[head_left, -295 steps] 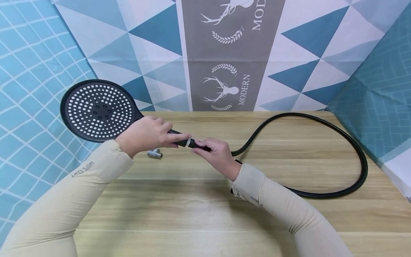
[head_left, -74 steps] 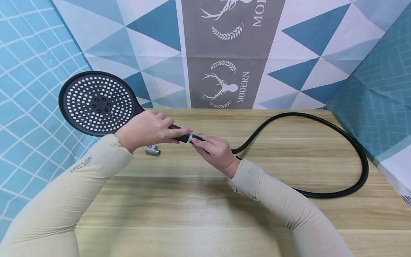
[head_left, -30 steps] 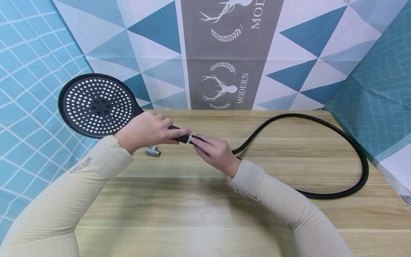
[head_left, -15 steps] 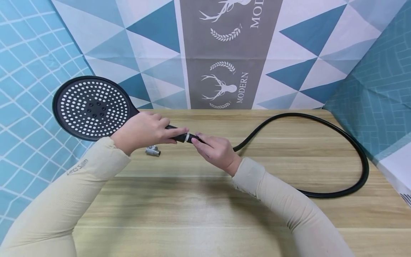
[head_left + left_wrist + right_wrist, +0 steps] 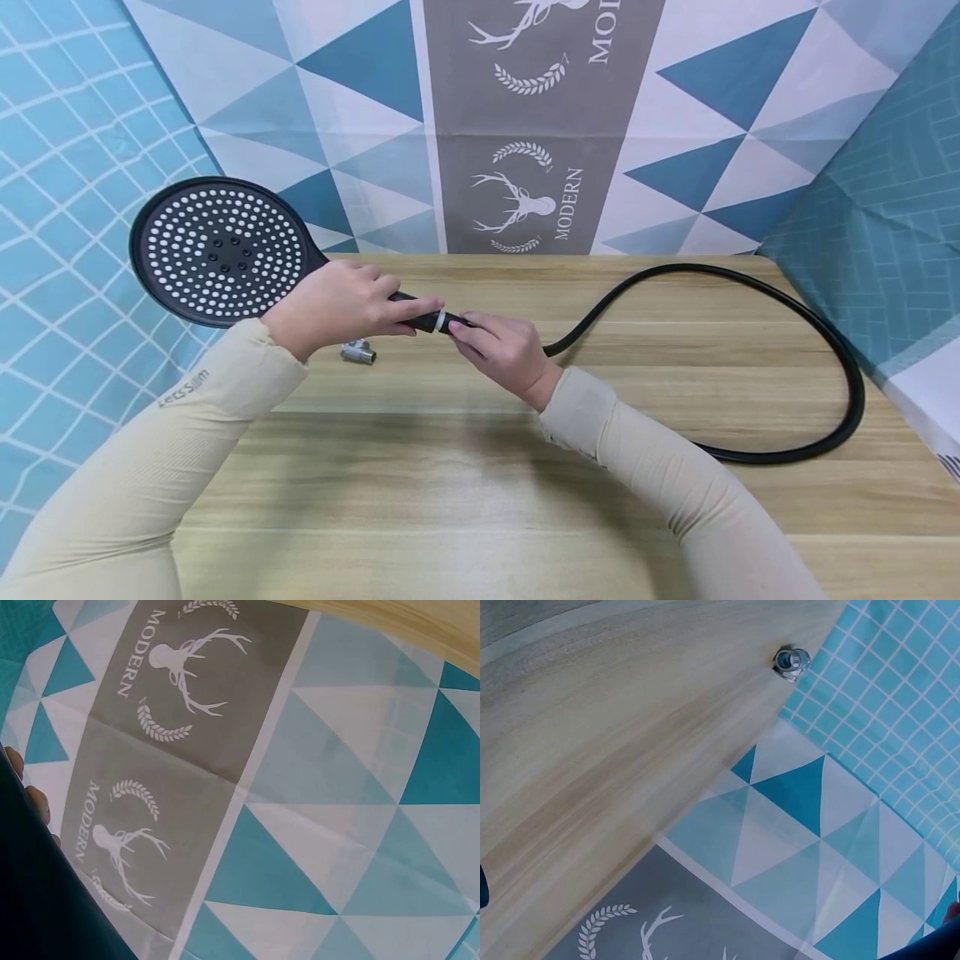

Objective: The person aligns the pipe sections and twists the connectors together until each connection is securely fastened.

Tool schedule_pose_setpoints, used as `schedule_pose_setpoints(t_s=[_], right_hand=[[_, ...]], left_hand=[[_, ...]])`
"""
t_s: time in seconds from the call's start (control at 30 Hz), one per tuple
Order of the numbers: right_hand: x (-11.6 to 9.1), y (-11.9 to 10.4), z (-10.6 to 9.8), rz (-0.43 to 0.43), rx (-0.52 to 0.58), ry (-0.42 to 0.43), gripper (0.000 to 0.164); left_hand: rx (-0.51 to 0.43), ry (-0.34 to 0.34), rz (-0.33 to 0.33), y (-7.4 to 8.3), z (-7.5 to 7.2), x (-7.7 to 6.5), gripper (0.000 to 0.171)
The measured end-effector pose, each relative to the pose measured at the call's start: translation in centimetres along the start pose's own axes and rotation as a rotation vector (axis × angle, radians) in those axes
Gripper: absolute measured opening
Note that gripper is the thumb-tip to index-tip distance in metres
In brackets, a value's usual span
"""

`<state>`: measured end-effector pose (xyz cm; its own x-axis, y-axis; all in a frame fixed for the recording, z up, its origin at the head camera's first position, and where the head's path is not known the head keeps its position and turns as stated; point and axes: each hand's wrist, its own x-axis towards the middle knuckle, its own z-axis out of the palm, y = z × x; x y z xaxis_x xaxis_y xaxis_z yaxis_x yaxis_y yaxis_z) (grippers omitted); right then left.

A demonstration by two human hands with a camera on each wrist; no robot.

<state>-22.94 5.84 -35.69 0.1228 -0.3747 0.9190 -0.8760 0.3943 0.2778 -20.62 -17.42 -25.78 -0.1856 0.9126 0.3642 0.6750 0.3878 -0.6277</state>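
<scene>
In the head view my left hand grips the handle of a black shower head, its round face with white nozzles turned toward me. Just right of it, my right hand pinches the end of a black shower hose against the handle's base. A pale ring shows at the joint between handle and hose. From there the hose loops out over the table to the right and passes behind the right forearm. In the left wrist view only a few fingertips show past a dark shape at the left edge.
A small chrome fitting lies on the wooden table below the left hand, and also appears as a chrome fitting in the right wrist view. Patterned sheets stand behind the table and along both sides.
Both hands stay at the joint; over the whole span the right hand's fingers have shifted on the hose end. Lately the shower head dipped slightly left and came back a little.
</scene>
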Motion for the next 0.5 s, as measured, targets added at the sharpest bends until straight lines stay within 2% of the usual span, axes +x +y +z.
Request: schedule_pose_setpoints(t_s=[0.2, 0.33, 0.5], right_hand=[[0.03, 0.12, -0.04, 0.027, 0.047, -0.01, 0.007], [0.14, 0.02, -0.09, 0.056, 0.085, -0.006, 0.02], [0.23, -0.09, -0.14, 0.074, 0.119, -0.002, 0.023]], left_hand=[[-0.002, 0.004, 0.003, -0.09, -0.03, 0.02, 0.056], [0.003, 0.013, 0.006, -0.1, -0.01, 0.04, 0.056], [0.012, 0.031, 0.013, -0.09, 0.14, 0.05, 0.056]])
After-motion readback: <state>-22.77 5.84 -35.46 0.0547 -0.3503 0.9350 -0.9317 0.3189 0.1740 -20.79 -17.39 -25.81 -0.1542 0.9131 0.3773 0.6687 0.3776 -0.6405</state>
